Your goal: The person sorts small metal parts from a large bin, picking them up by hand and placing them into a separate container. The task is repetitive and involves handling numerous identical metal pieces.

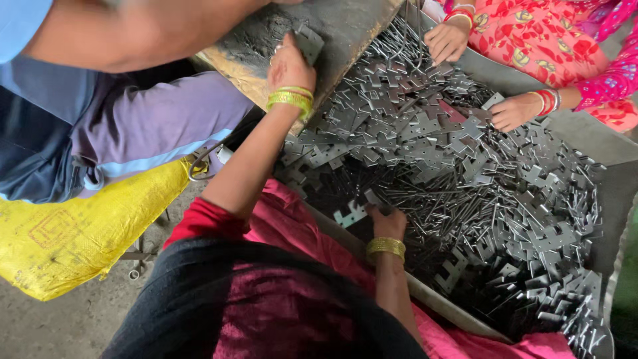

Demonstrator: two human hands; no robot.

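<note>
My left hand [290, 66], with green-gold bangles at the wrist, is stretched forward and grips a small grey metal plate [310, 42] against a dark slanted board [345, 23]. My right hand [388, 222], wearing a gold bangle, is closed on a notched flat metal plate [352, 214] at the near edge of a heap of grey metal plates and thin pins [465, 173]. The heap fills a large shallow metal tray [598, 143] in front of me.
A person in pink floral clothes sits opposite, with one hand [446, 40] and the other hand [513, 112] in the heap. Another person in blue and purple [133, 126] leans in at the left. A yellow sack [73, 233] lies on the floor.
</note>
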